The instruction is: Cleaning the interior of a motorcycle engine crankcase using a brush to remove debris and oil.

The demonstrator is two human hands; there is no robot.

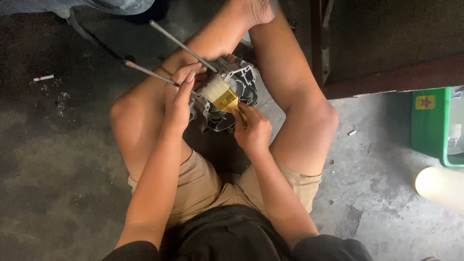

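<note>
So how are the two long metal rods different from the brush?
The rods are thin, grey and bare metal; the brush is short and wide, with pale bristles and a shiny gold band. The rods stick out up and to the left from the grey metal casing; the brush lies across the casing's face. The left hand rests by the rods; the right hand grips the brush. Both meet at the casing.
</note>
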